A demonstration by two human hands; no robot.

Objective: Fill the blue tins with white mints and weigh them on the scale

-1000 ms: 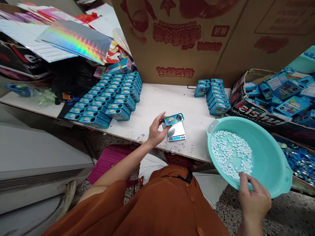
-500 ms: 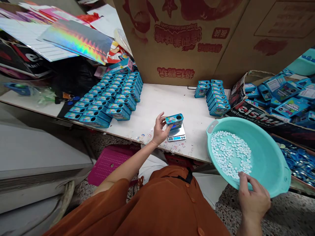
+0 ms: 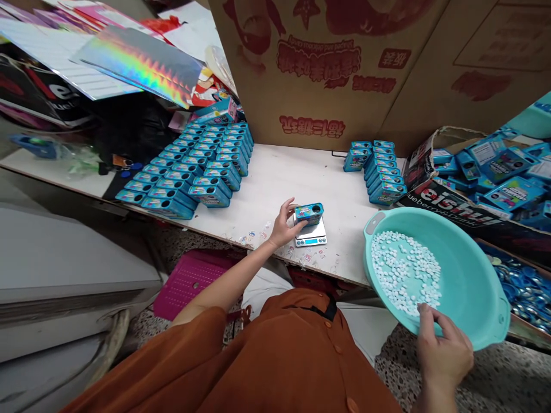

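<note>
A small blue tin (image 3: 310,212) with a round dark hole in its top is upright on or just over the silver scale (image 3: 310,234). My left hand (image 3: 286,228) has its fingers and thumb around the tin's left end. The scale's display glows blue. At the lower right, my right hand (image 3: 443,338) is over the near rim of the teal basin (image 3: 469,275), thumb and fingertips pinched together beside the white candies (image 3: 404,269). Whatever the pinch holds is too small to make out.
Rows of blue tins (image 3: 185,172) stand at the left, and a shorter double row (image 3: 383,172) at the back right. A carton of tins (image 3: 508,178) is at the right above a tray of lids (image 3: 523,287). A large cardboard box (image 3: 318,74) borders the back.
The tin in my left hand has moved slightly right and sits lower over the scale. My right hand has hardly moved. The whole view has shifted a little.
</note>
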